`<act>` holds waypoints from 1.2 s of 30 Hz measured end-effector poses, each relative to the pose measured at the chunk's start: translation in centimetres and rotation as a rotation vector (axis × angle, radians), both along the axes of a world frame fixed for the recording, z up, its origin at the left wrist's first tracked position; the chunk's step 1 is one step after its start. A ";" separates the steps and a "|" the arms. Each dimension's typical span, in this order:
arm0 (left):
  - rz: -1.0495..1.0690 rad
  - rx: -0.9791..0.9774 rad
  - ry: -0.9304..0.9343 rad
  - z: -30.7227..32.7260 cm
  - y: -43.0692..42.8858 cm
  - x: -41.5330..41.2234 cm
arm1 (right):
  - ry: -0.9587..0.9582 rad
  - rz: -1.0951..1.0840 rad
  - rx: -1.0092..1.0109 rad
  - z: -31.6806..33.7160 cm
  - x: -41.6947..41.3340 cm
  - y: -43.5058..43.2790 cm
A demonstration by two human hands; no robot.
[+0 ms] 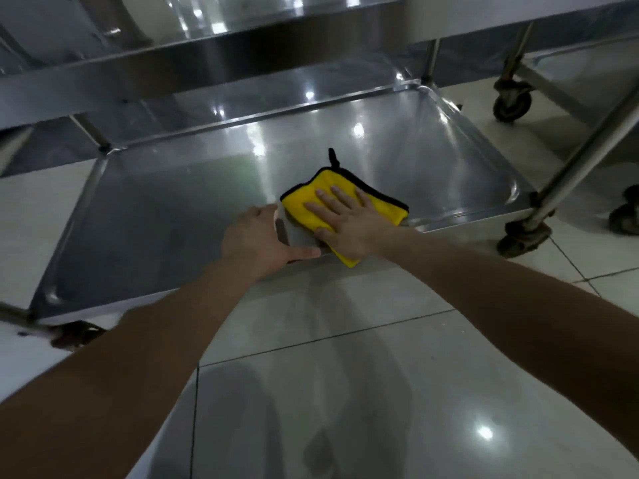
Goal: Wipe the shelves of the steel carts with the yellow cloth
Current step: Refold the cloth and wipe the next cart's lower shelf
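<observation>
A folded yellow cloth (380, 205) with black trim and a black loop lies on the near edge of the bottom shelf (173, 216) of a steel cart. My right hand (345, 223) presses flat on the cloth with straight, spread fingers. My left hand (259, 240) grips the shelf's front rim just left of the cloth, thumb along the outer edge and fingers curled over it. One corner of the cloth hangs over the rim.
The cart's upper shelf (207, 60) overhangs the bottom one at the top of the view. Caster wheels (522, 236) stand at the cart's corners. A second cart's leg and wheel (511, 102) sit at the right. Glossy floor tiles (345, 375) spread in front.
</observation>
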State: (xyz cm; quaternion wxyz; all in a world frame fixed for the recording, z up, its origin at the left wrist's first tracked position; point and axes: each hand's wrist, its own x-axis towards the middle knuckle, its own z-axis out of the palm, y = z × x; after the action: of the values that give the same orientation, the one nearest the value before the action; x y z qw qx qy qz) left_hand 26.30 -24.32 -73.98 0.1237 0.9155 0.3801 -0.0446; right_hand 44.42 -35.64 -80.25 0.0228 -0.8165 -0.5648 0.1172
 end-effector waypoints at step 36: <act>-0.114 -0.043 0.242 0.3 12.8 -13.6 | 0.002 -0.189 0.011 1.1 2.4 19.4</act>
State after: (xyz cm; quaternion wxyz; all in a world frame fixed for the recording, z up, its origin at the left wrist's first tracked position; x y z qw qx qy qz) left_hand 12.68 -11.48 -73.63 0.0939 0.9206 0.3387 -0.1699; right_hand 46.81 -16.20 -79.17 0.0387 -0.8659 -0.4860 0.1124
